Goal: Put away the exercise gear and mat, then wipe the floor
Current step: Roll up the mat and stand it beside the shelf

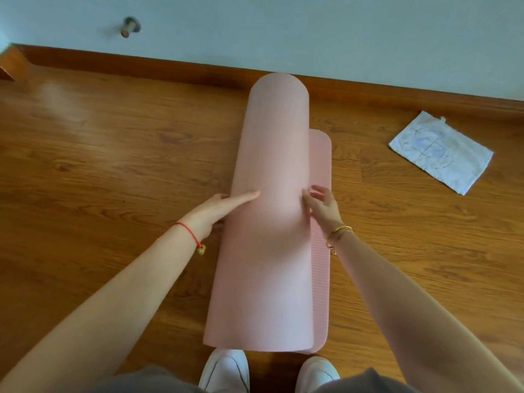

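here the left hand (224, 207) lies flat and open on the rolled pink yoga mat (269, 222); the right hand (320, 205) presses loosely spread fingers against its right side.

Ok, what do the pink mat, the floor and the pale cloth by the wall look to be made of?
Pink rolled mat: looks like soft foam, matte; fine ribbing shows on the loose flap.
Brown plank floor: wood or wood-look laminate, semi-gloss; grain, knots and a soft sheen.
Pale rectangular cloth: thin woven fabric, probably cotton; creases, a faint printed pattern and a small corner tag.
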`<state>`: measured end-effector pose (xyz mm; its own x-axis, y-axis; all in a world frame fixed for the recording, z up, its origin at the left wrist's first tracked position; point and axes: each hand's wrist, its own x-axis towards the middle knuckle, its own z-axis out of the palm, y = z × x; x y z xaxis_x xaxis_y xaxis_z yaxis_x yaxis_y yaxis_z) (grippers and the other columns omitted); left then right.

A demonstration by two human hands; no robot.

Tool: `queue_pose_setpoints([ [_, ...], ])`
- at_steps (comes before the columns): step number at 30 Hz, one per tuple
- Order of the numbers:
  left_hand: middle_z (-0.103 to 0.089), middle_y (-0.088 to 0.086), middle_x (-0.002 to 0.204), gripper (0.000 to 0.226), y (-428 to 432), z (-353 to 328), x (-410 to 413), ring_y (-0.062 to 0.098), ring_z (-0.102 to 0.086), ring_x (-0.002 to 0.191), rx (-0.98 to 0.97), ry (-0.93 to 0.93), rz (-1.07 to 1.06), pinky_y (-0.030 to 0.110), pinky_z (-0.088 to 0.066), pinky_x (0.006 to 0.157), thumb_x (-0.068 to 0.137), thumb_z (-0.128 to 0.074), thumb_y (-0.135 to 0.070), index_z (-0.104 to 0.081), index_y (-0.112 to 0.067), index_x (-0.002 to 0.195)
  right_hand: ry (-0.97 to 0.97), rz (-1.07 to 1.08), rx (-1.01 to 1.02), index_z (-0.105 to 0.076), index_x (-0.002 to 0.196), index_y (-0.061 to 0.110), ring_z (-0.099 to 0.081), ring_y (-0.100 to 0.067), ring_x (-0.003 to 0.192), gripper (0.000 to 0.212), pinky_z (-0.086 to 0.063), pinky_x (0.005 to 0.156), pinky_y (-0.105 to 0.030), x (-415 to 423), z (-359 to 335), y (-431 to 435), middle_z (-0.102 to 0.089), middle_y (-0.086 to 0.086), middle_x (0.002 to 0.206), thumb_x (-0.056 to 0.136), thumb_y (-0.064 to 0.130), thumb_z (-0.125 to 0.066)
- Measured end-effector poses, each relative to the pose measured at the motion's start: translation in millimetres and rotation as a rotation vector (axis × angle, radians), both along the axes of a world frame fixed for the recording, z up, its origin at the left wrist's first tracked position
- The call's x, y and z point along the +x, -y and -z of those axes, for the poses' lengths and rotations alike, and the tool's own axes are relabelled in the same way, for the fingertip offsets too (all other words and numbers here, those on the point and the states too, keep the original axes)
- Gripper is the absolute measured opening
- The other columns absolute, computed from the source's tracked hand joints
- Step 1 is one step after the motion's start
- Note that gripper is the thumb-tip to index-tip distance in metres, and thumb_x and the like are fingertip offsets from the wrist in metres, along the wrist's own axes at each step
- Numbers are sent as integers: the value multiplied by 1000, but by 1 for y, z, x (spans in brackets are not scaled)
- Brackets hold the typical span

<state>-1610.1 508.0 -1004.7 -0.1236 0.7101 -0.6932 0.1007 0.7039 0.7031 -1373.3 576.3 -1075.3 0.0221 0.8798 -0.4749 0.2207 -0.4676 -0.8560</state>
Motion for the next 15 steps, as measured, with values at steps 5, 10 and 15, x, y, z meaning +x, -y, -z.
queue_pose_setpoints([
  [5,-45,2,152,89,-12,-10,31,24,-36,143,38,-76,22,42,-29,109,74,-71,-71,-50,-19,142,180,88,-49,-46,137,14,-55,-18,112,76,-49,99,-42,49,3,-2,-54,1,124,73,43,-75],
  [10,-41,0,158,133,-11,1,43,25,-30,149,-68,65,38,51,-18,123,42,-76,-85,-40,-20,152,14,185,-337,-60,85,11,-50,-18,59,39,-47,56,-27,57,5,11,-55,-2,70,73,47,-65],
  [15,-59,-7,128,58,-1,4,47,11,-55,111,-130,201,57,33,-39,99,87,-62,-62,-51,-31,135,-170,62,-389,-68,122,20,-65,-30,106,91,-46,100,-42,43,3,8,-70,-10,117,65,89,-54],
])
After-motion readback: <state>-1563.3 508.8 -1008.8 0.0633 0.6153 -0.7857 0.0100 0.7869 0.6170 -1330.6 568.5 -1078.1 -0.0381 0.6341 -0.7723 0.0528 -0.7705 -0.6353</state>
